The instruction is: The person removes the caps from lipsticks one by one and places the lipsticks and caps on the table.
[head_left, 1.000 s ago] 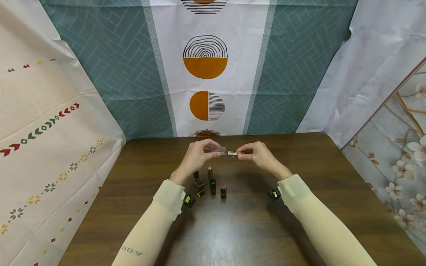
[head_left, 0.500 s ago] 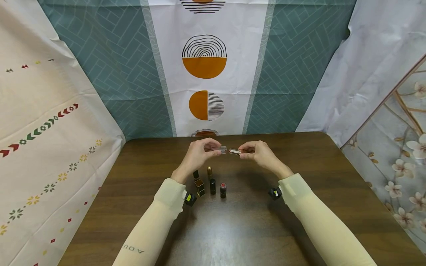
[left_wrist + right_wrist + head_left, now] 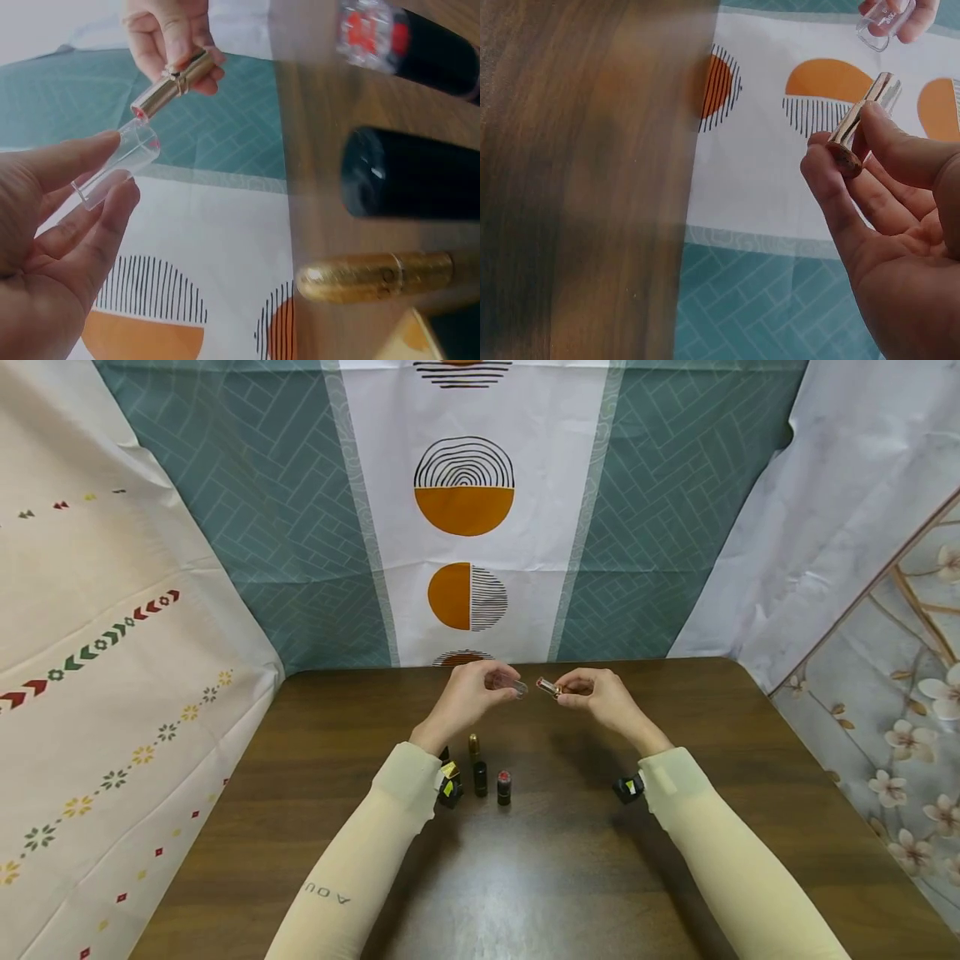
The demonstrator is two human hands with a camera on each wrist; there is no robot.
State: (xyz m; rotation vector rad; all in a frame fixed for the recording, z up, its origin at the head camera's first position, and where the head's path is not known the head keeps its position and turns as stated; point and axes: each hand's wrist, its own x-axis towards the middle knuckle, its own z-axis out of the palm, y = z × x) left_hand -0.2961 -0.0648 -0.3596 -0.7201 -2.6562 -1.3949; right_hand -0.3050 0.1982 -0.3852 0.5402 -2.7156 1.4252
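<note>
Above the far part of the wooden table (image 3: 675,860), my left hand (image 3: 472,692) pinches a clear lipstick cap (image 3: 515,684) (image 3: 120,161) (image 3: 885,22) between thumb and fingers. My right hand (image 3: 592,693) pinches the gold lipstick tube (image 3: 549,687) (image 3: 171,82) (image 3: 862,120), its red tip pointing at the cap's mouth. A small gap separates tube and cap. Both are held in the air.
Several lipsticks stand on the table beneath my hands: a gold one (image 3: 473,746) (image 3: 375,276), a black one (image 3: 480,779) (image 3: 412,174), a red-topped one (image 3: 504,787) (image 3: 405,41) and a black-and-gold square one (image 3: 450,777). Patterned cloths hang behind and beside the table.
The cap and the tube, joined a second ago, have come apart. Both hands have lifted slightly and moved toward the far edge.
</note>
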